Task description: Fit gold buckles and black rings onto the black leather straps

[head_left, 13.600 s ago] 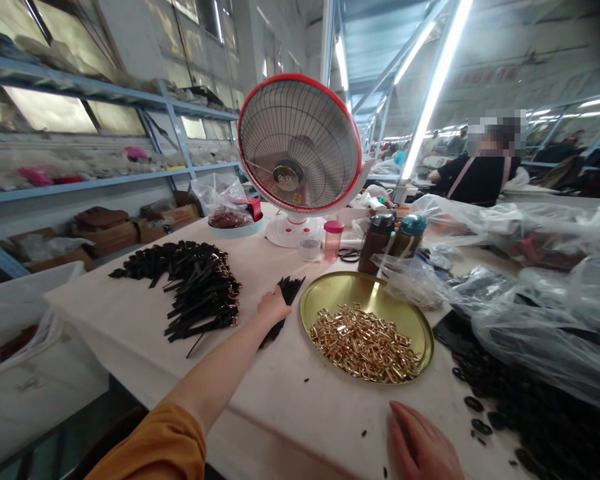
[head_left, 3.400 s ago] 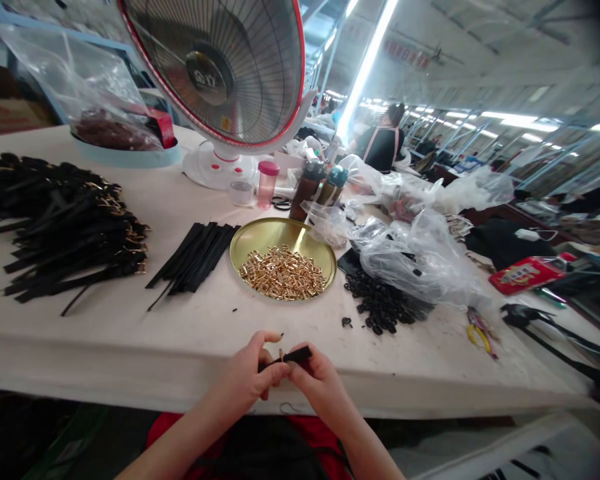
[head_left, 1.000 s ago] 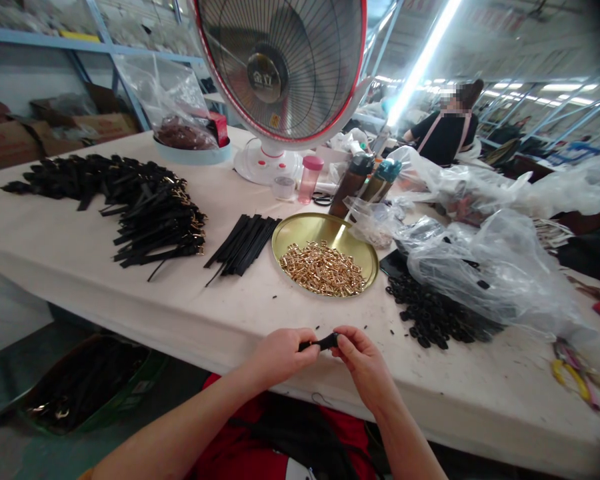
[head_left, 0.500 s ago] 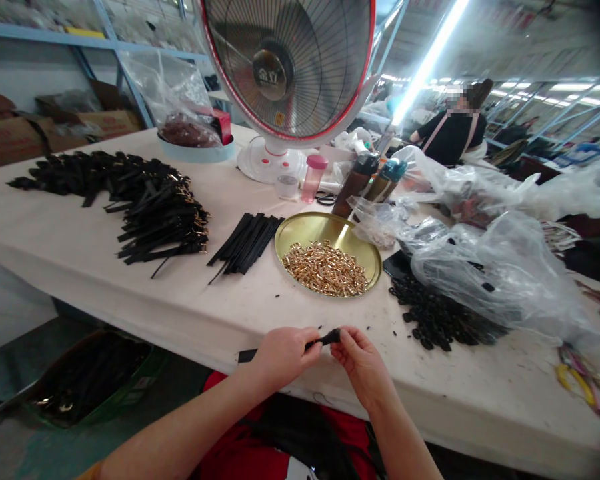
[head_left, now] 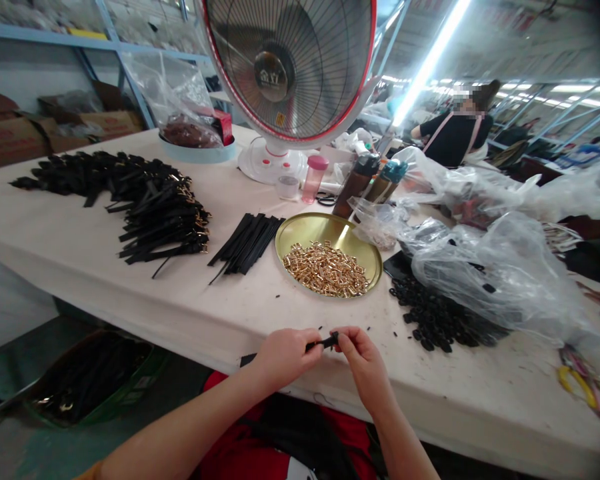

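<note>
Near the table's front edge, my left hand (head_left: 287, 355) is closed around a black strap (head_left: 325, 343), whose tail shows past the wrist on the left. My right hand (head_left: 359, 350) pinches the strap's other end, where a small dark piece sits; its exact shape is hidden by my fingers. Beyond my hands lies a round gold tray (head_left: 300, 230) with a heap of small gold-coloured metal buckles (head_left: 327, 270). To its left is a bundle of flat black straps (head_left: 247, 243). Right of the tray spreads a pile of small black loop-like pieces (head_left: 435, 320).
A pile of black straps with gold fittings (head_left: 165, 213) covers the table's left. A fan-shaped heater (head_left: 290, 67), pink-lidded bottle (head_left: 314, 180) and dark bottles (head_left: 355, 183) stand behind. Clear plastic bags (head_left: 505, 267) and yellow-handled pliers (head_left: 577, 383) lie right. A person (head_left: 453, 133) is farther back.
My right fingers have shifted slightly and curled closer over the strap's end. My left hand stays nearly in place, and the strap is still between both hands.
</note>
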The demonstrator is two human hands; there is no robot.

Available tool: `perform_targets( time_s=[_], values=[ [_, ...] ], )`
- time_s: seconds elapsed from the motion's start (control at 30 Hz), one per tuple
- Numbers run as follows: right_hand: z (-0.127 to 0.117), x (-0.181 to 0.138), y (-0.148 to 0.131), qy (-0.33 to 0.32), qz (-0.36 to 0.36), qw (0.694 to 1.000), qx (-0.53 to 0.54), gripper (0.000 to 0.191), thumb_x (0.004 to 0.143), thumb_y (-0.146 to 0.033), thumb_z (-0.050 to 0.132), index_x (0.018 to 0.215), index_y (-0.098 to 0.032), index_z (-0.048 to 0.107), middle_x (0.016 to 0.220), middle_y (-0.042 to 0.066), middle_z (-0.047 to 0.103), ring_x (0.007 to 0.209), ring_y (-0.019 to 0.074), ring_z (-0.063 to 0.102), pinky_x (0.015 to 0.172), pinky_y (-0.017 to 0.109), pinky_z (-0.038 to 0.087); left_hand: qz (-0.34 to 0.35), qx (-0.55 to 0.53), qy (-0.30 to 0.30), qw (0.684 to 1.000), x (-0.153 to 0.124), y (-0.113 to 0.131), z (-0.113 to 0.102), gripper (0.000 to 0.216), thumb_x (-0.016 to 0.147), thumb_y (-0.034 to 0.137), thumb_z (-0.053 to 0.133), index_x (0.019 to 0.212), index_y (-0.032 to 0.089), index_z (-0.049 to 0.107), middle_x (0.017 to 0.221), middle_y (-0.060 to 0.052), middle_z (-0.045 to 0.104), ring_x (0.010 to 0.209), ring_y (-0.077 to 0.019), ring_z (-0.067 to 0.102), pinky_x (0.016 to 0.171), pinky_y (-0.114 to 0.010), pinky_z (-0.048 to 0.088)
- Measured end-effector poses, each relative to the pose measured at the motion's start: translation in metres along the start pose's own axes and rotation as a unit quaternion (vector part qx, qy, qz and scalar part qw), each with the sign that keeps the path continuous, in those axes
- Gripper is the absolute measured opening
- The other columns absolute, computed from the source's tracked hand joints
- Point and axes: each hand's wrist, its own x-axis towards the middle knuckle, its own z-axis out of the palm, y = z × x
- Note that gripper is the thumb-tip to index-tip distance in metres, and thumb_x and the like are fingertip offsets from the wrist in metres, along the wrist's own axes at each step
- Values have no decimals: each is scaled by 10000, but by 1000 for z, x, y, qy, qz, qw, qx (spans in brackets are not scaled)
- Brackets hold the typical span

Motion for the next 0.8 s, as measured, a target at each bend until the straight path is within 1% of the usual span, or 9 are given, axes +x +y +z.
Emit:
perform_targets(
  time_s=[0.07,0.1,0.23,0.33,0.4,0.53,0.67,0.73,0.8],
  values=[
    [-2,0,-2,11,-38,999,-35,210,681,-382,639,767,-193,603,686,-3,587,676,140,525,671,272,414,-16,-86,-15,996,1,-1,1,261,809,358,377,756,204,581,647,6,585,594,-136,511,517,-215,287],
    [-3,0,-3,15,-36,999,-25,220,676,-379,646,796,-199,603,690,-6,586,671,138,527,670,274,418,-27,-129,-22,991,2,-1,2,263,804,364,380,743,195,572,621,14,557,579,-127,496,507,-208,289],
    [-4,-1,-3,6,61,995,84,301,647,-370,677,892,-206,619,742,-8,601,628,112,529,644,260,434,-78,-262,-52,961,4,-1,10,289,794,398,377,758,166,544,543,47,443,501,-97,428,465,-195,281],
    [-3,-3,-2,4,106,982,155,275,615,-357,707,829,-194,649,741,-9,610,602,93,528,619,233,435,-75,-266,-34,960,5,0,13,284,787,395,392,752,160,547,560,48,446,520,-93,411,478,-195,274],
    [-2,-4,-1,14,112,977,183,258,607,-345,716,809,-196,654,710,-19,602,585,85,522,600,219,436,-70,-254,-15,965,4,1,14,274,786,386,399,737,163,550,573,44,459,541,-96,409,489,-197,269],
    [0,-5,1,17,117,973,198,231,610,-329,718,782,-185,665,660,-26,583,548,74,491,562,204,431,-63,-258,-8,964,1,5,17,259,797,367,396,738,169,551,579,44,459,553,-97,406,498,-198,269],
    [9,-9,3,4,127,962,240,219,601,-322,724,766,-192,664,721,-12,616,616,90,527,623,226,446,-64,-281,7,958,1,7,21,245,805,348,392,731,164,536,587,44,451,560,-92,411,517,-195,289],
    [12,-11,4,-1,128,961,244,218,599,-312,726,767,-188,663,754,2,630,668,108,544,658,242,447,-64,-293,4,954,1,6,21,251,809,352,386,722,160,524,574,45,444,549,-90,411,524,-196,301],
    [13,-12,4,0,129,964,233,214,610,-309,718,771,-180,665,748,8,629,649,108,535,641,241,444,-57,-310,-23,949,1,5,20,242,805,355,395,746,158,522,567,47,446,540,-91,417,528,-198,315]
  ],
)
